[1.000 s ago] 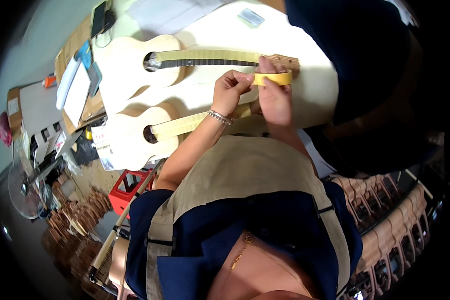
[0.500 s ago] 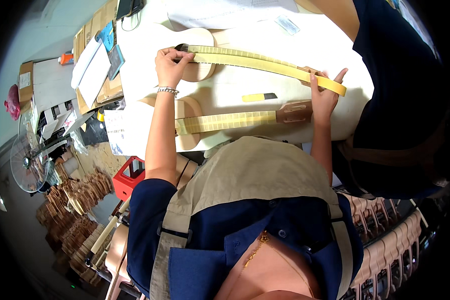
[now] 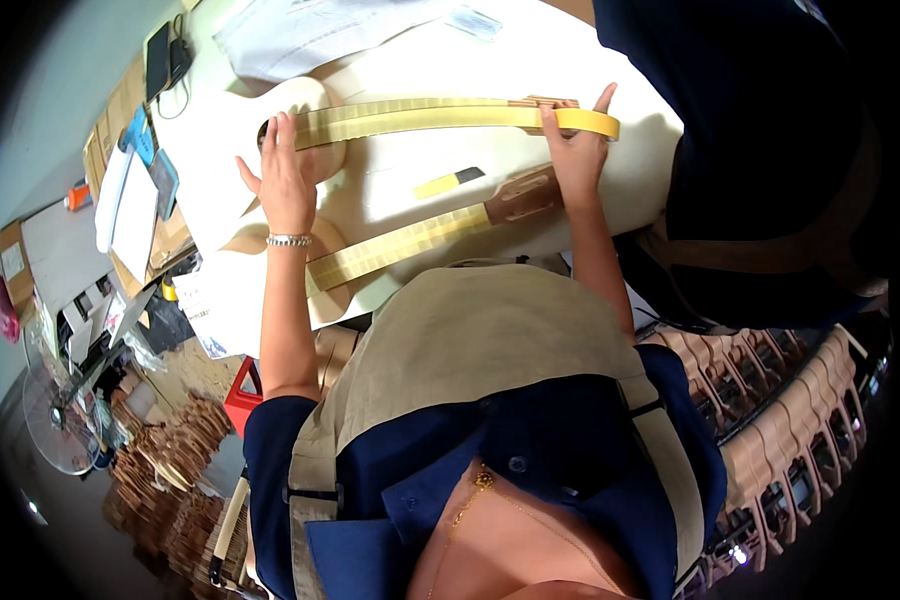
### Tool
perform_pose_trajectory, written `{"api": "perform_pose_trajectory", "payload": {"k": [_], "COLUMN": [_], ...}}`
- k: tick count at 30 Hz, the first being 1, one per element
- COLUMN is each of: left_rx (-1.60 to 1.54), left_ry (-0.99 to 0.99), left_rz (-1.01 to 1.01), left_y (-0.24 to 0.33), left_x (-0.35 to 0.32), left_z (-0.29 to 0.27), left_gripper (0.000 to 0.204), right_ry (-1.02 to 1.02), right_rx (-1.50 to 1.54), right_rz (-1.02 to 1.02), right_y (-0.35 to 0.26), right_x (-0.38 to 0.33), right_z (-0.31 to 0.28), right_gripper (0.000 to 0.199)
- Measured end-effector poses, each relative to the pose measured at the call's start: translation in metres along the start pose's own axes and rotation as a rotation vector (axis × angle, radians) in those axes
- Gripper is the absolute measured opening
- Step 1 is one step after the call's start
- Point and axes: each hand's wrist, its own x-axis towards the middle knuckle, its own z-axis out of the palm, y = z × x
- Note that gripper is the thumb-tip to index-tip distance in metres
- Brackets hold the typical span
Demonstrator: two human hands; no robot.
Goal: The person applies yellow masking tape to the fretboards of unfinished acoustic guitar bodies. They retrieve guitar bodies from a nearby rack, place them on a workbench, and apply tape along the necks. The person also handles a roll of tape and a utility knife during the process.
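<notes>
Near neck [image 3: 410, 243]: taped. Far neck [image 3: 390, 106]: strip [image 3: 420, 122] lengthwise, uncut from roll [image 3: 598, 124]. Right hand [image 3: 576, 152] holds roll; left hand [image 3: 287, 188], fingers extended, at strip end.

The single view comes from the wearer's head, through the left of two fisheye cameras mounted side by side, and faces steeply down. The upper chest and blue shirt collar [image 3: 360, 555] sit close beneath the lens at the lower edge; the tan apron [image 3: 480, 325] fills the middle. Farther off, the left hand [image 3: 288, 185] and right hand [image 3: 576, 160] appear over the white desk [image 3: 555, 65]. The wide sweep reaches a fan [image 3: 58, 420] far left, with dark corners.
</notes>
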Motion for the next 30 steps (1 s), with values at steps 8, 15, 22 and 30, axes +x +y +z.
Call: {"api": "perform_pose_trajectory", "payload": {"k": [8,15,22,30], "left_rx": [0.052,-0.57,0.004,-0.768], "left_ry": [-0.212,-0.215,-0.505,-0.317], "left_rz": [0.175,0.942,0.383,-0.008], "left_y": [0.063,0.176,0.155,0.173], "left_x": [-0.006,0.036,0.002,0.022], "left_z": [0.013,0.037,0.042,0.021], "left_gripper": [0.088,0.042,0.013,0.018], "right_ry": [0.216,-0.121,-0.049,0.032], "right_rx": [-0.365,-0.258,-0.153,-0.048], "right_rz": [-0.302,0.045,-0.112,-0.093], "right_y": [0.015,0.016,0.009,0.018], "right_x": [0.0,-0.001,-0.004,-0.004], "right_z": [0.011,0.011,0.007,0.017], "right_gripper": [0.066,0.043,0.055,0.054]}}
